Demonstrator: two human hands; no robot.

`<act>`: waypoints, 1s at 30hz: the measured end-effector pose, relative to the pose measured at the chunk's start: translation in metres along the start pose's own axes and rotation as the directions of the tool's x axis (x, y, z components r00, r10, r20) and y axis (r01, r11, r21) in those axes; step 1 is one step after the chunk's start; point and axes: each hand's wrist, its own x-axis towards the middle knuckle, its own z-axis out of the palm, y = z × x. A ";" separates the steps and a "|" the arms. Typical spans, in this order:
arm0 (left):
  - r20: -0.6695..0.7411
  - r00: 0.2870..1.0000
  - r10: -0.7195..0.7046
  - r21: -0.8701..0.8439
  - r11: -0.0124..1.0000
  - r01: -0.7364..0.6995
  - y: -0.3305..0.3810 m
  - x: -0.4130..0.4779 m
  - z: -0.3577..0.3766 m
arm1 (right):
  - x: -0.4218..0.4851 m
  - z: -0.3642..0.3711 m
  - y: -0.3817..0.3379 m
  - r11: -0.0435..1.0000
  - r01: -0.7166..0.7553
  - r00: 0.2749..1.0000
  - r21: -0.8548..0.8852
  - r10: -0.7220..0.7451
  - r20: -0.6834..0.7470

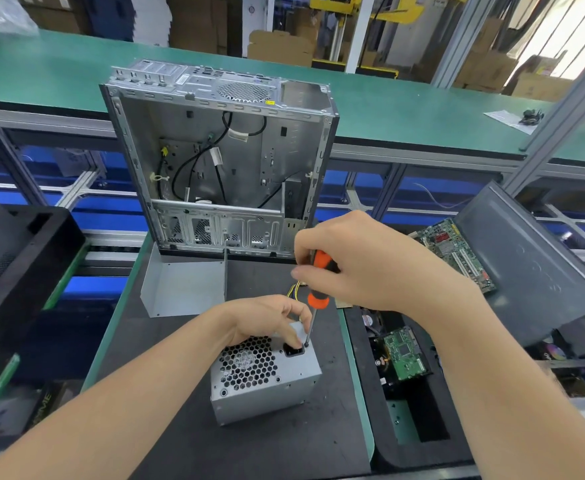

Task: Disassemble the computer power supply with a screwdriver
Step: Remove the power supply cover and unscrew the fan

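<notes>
Meanwhile, a worker's left hand (267, 320) grips the top edge of the power supply (267, 386), apparently bracing the box, grille face up, on the mat (180, 445). The right hand (364, 261), just above it, wraps the screwdriver (317, 299), which stands near upright, tip down on a screw (306, 344) beside the left fingertips.

Grey power supply (267, 379) on dark mat — orange-handled screwdriver (313, 306) tip at its top screw.
</notes>
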 end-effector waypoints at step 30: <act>-0.046 0.998 0.040 0.098 0.995 -0.036 0.002 -0.003 0.006 | -0.013 0.013 0.024 0.990 -0.105 0.993 0.096 0.098 0.073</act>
